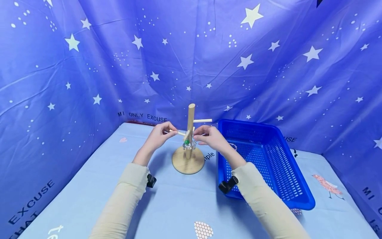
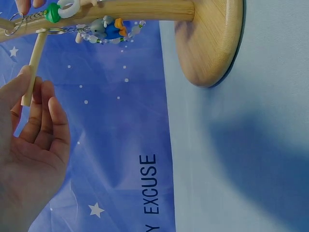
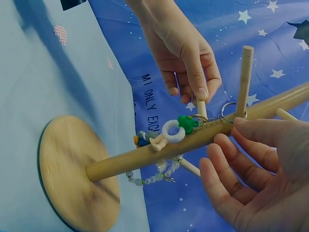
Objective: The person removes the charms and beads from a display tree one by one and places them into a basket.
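A wooden stand with a round base, an upright post and short pegs stands on the cloth. My left hand pinches the outer end of one peg. On this peg hangs the ring of a keychain with a blue and grey figure. Thumb and fingertips of my right hand are at the metal ring of a keychain with a green piece and a white loop; they appear to pinch it. That ring sits around another peg. A beaded bracelet also hangs there.
A blue perforated basket stands right of the stand, under my right forearm. Inside it lies a beaded bracelet. One upper peg points right towards the basket. A starry blue curtain closes off the back.
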Demonstrator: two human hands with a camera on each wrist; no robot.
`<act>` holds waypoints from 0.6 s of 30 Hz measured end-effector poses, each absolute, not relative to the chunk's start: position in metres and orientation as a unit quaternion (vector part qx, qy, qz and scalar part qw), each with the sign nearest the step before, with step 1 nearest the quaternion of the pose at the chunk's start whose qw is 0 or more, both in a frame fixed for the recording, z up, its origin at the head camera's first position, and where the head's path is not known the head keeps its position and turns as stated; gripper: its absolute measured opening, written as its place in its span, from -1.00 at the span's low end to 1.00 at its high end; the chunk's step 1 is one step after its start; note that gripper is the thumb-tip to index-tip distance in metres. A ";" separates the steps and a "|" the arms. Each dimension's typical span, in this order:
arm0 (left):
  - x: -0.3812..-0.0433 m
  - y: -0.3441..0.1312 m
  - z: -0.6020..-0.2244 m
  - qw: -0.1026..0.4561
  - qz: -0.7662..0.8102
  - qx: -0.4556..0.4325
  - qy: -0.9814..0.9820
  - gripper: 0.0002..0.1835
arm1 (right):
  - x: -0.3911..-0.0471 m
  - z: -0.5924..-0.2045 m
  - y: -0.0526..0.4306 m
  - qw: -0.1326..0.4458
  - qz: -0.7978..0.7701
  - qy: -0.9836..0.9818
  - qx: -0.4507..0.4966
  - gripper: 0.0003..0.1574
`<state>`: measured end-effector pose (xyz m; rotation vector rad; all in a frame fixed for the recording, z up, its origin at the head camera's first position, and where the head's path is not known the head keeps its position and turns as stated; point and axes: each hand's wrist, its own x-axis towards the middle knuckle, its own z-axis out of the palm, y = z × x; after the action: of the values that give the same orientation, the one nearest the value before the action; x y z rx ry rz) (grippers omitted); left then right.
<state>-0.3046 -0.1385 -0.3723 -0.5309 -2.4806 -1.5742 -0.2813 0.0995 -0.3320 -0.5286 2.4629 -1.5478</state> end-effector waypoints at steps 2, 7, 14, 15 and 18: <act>-0.305 -0.138 -0.372 0.078 -0.526 -0.177 -0.828 -0.91 | -0.282 -0.333 0.098 0.087 -0.518 0.832 -0.178 -0.71; -0.304 -0.138 -0.373 0.076 -0.525 -0.177 -0.829 -0.90 | -0.283 -0.334 0.094 0.069 -0.507 0.843 -0.165 -0.75; -0.304 -0.138 -0.373 0.081 -0.525 -0.180 -0.828 -0.90 | -0.280 -0.332 0.087 0.027 -0.482 0.864 -0.141 -0.74; -0.304 -0.138 -0.373 0.082 -0.526 -0.181 -0.827 -0.90 | -0.280 -0.332 0.086 0.021 -0.478 0.868 -0.138 -0.74; -0.304 -0.138 -0.374 0.084 -0.526 -0.184 -0.826 -0.89 | -0.279 -0.331 0.085 0.002 -0.466 0.875 -0.130 -0.75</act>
<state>-0.3043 -0.1379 -0.3735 -0.5501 -2.4649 -1.5709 -0.2789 0.0846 -0.3311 -0.4093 2.7459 -1.4618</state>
